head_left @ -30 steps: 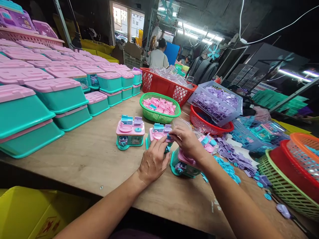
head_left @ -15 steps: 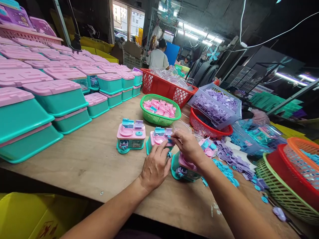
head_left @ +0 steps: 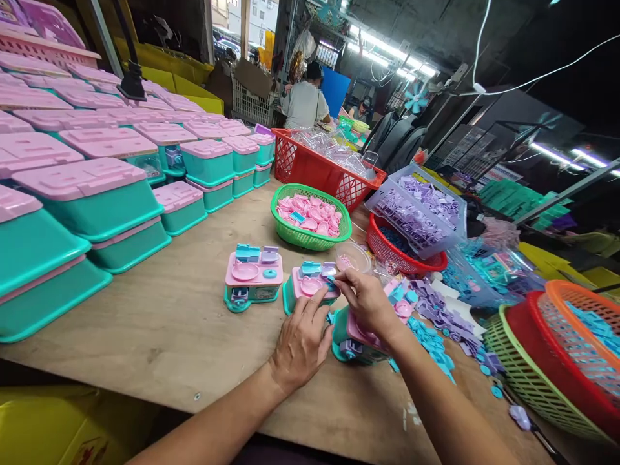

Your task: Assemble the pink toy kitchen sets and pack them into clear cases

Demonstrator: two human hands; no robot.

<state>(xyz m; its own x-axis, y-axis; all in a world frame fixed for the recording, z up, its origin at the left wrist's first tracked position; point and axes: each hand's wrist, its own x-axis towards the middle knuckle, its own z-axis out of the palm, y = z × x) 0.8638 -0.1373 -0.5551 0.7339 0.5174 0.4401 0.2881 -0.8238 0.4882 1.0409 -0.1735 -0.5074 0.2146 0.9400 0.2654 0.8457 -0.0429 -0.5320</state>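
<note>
My right hand (head_left: pixel 368 303) pinches a small blue plastic piece (head_left: pixel 331 281) at the right end of a toy kitchen (head_left: pixel 289 294). This toy has a teal body and a pink top with a pink pan (head_left: pixel 310 286) and a blue part. My left hand (head_left: pixel 301 339) lies against its front, fingers stretched toward the pan; a bit of blue shows by its thumb, partly hidden. To the left, another toy kitchen (head_left: pixel 252 274) stands upright with a pan, a blue disc and a purple part on top. A third toy kitchen (head_left: pixel 346 336) is partly covered by my right forearm.
Teal boxes with pink lids (head_left: pixel 97 200) are stacked at left. A green basket (head_left: pixel 310 240) holds pink pans. Behind are a red crate (head_left: pixel 322 165) and a tilted clear bin (head_left: pixel 416 206) of purple parts. Loose blue pieces (head_left: pixel 431 345) lie at right beside stacked baskets (head_left: pixel 527 361). A person (head_left: pixel 304 103) sits beyond.
The view has tilted slightly, so the table things sit a little lower. Both hands stay at the middle toy kitchen, the right still pinching the blue piece.
</note>
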